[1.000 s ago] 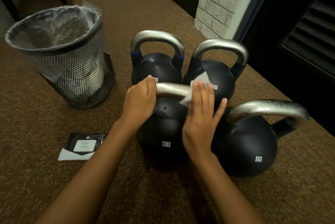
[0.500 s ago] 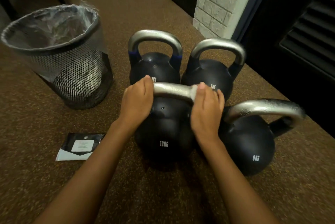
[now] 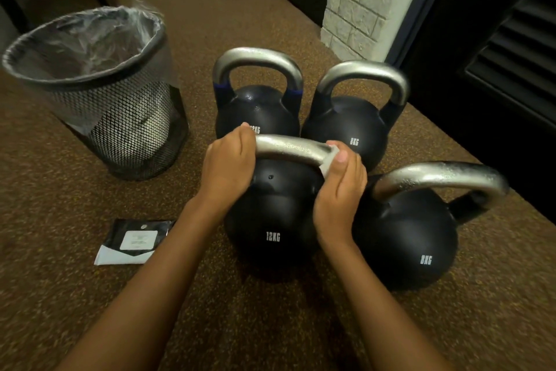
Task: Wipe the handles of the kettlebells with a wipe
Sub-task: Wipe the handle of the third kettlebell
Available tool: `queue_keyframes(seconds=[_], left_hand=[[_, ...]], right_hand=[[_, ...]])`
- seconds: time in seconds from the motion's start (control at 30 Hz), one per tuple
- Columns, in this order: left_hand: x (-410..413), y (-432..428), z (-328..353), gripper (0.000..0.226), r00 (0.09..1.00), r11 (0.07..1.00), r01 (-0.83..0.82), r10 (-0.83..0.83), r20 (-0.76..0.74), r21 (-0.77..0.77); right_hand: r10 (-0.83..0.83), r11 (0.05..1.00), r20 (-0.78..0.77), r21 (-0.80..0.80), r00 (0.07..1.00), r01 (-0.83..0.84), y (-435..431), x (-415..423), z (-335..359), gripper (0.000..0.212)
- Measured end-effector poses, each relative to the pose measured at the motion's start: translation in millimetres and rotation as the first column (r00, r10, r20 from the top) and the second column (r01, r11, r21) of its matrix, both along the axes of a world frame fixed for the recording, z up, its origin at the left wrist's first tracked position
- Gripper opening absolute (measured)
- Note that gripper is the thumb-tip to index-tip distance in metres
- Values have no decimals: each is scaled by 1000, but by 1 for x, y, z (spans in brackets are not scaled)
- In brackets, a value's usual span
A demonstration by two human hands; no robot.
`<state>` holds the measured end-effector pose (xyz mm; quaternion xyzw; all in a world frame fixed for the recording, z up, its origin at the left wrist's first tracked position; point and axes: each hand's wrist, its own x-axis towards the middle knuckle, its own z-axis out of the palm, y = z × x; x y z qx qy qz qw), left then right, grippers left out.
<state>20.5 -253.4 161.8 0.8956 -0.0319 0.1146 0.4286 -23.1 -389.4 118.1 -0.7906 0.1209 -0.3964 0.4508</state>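
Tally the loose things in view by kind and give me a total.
Kettlebells: 4
Wipe: 1
Wipe packet: 1
Mesh waste bin: 1
Total: 7

Clearance around the cluster. The near 12KG kettlebell (image 3: 270, 220) sits just beside the front 8KG kettlebell (image 3: 406, 238). The rear-left kettlebell (image 3: 255, 106) and rear-right kettlebell (image 3: 346, 127) stand close behind its handle (image 3: 291, 149), with narrow gaps between them. The left hand (image 3: 228, 166) and the right hand (image 3: 340, 187), which holds a wipe (image 3: 325, 164), occupy the handle's ends, and its middle is bare. Open floor (image 3: 192, 178) separates the mesh bin (image 3: 120, 118) and the packet (image 3: 135, 241) from the cluster.
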Motion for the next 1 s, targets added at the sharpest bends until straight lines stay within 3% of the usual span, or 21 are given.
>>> queue_keyframes(seconds=[0.07,0.13,0.2,0.3,0.4,0.5,0.6,0.83,0.93,1.0], left_hand=[[0,0,-1,44,1000,1000,3,-3,8,4],[-1,1,-1,44,1000,1000,3,-3,11,3],[0,0,0,44,1000,1000,1,-1,7,-1],[1,0,-2,43,1000,1000,3,-3,19,3],[1,0,-3,42,1000,1000,3,-4,23,19],[2,0,-3,43,1000,999,-1,1,9,38],[2,2,-3,43,1000,999,8,-8,8,47],[1,2,-2,43,1000,999,24,-24,10,24],[1,2,-3,43,1000,999,28,-28,11,37],[2,2,-3,43,999,999,34,-34,6,35]], right_hand=[[5,974,0,226,1000,-4,3,1,0,43],[21,931,-105,365,994,19,3,3,10,49],[110,957,-354,291,929,-3,-10,10,29,51],[265,946,-710,62,653,-317,-29,28,64,34],[295,877,-828,38,476,-478,-23,47,83,33],[272,816,-877,-7,396,-578,-11,57,92,34],[281,782,-881,-20,380,-624,-17,60,91,31],[357,788,-886,115,297,-605,-34,57,92,33],[297,795,-867,-9,400,-607,-11,53,101,35],[109,758,-846,-270,523,-594,4,45,100,34]])
